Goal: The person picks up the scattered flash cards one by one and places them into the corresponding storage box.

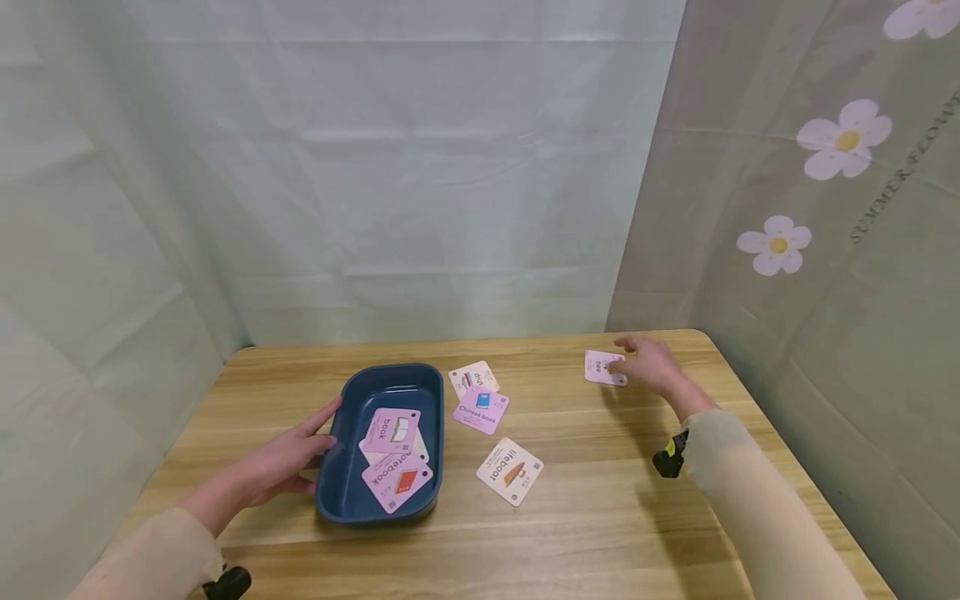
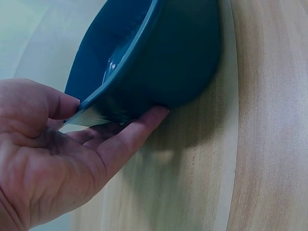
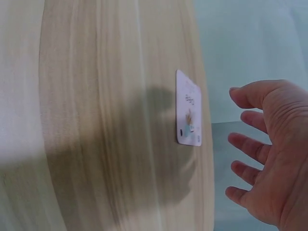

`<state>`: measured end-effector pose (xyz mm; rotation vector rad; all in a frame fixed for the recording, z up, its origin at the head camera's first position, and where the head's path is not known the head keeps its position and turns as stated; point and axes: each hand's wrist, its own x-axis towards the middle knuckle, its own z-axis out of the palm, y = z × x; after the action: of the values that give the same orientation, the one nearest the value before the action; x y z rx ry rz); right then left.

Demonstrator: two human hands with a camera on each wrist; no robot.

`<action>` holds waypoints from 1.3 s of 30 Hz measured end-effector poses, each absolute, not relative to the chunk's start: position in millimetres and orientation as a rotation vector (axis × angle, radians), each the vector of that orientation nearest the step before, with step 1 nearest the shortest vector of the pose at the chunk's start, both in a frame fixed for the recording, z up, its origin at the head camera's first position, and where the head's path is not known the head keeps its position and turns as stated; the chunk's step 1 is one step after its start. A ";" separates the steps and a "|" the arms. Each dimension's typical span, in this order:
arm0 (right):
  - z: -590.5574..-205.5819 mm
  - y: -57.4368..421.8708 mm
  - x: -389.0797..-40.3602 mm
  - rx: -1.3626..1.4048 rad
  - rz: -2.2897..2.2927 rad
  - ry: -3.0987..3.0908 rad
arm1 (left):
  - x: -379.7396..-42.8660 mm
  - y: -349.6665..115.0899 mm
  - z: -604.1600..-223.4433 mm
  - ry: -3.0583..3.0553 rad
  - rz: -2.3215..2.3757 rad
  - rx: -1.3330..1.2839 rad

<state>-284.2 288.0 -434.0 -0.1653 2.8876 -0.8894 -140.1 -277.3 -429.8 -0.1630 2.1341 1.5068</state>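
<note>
My left hand [image 1: 288, 458] holds the side of a dark blue plastic tub [image 1: 327, 492], thumb at the rim and fingers against the outer wall [image 2: 178, 62]. Inside the tub lie a "book" card [image 1: 390, 430] and a "notebook" card [image 1: 397, 482], overlapping another card mostly covered by them. Over at the far right, my right hand [image 1: 651, 367] hovers by a pink "bee" card [image 1: 597, 367]. In the right wrist view its loosely bent, spread fingers [image 3: 248, 147] stand apart from that card [image 3: 188, 110], with nothing between them.
Right of the tub, a "Chinese book" card [image 1: 482, 410] overlaps a "ship" card [image 1: 474, 377]. Closer to me lies a "lifeboat" card [image 1: 510, 472]. Cloth curtains [image 1: 435, 192] hang behind and beside the wooden table [image 1: 585, 533].
</note>
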 end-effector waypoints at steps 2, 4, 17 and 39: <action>-437.5 288.5 -285.0 -0.156 -0.886 2.882 | -139.6 -276.9 -429.7 2.133 1.510 -0.170; -440.6 289.0 -285.1 -0.148 -0.881 2.881 | -139.3 -276.5 -429.6 2.132 1.511 -0.175; -457.9 294.2 -286.7 -0.175 -0.692 2.956 | -140.8 -276.8 -429.9 2.122 1.513 -0.169; -472.0 296.9 -287.4 -0.054 -0.649 2.913 | -140.9 -276.7 -429.9 2.143 1.485 -0.157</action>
<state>-287.4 296.9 -472.0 -0.0542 2.9133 -0.6492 -140.9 -276.7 -429.9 -0.1566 2.1429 1.4852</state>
